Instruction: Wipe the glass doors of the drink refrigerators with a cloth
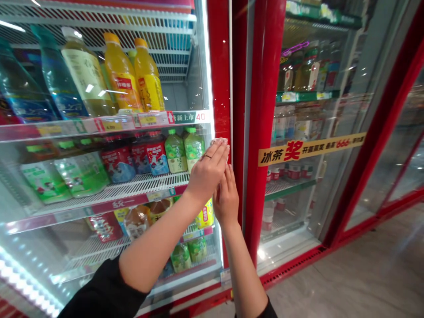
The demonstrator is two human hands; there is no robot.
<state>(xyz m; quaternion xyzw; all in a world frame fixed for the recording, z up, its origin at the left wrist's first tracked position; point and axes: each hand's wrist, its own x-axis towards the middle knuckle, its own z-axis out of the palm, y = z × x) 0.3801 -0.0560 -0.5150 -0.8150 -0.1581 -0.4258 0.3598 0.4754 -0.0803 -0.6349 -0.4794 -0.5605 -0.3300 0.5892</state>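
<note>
My left hand (209, 165) lies with fingers stretched out and close together on the red frame edge of a glass cooler door (220, 79). A thin dark ring sits on one finger. Whitish patches show by its fingertips; whether they are a cloth or glare I cannot tell. Just below and partly behind it, my right hand (227, 198) points upward, its fingers extended along the same frame. Behind the glass beside my left hand stand green-capped bottles (194, 148) on a wire shelf (132, 183).
Large orange-capped bottles (122, 75) fill part of the upper shelf. To the right, a second red-framed cooler (268, 110) carries a yellow sign strip (311, 149) across its glass. A grey tiled floor (357, 269) runs along the coolers.
</note>
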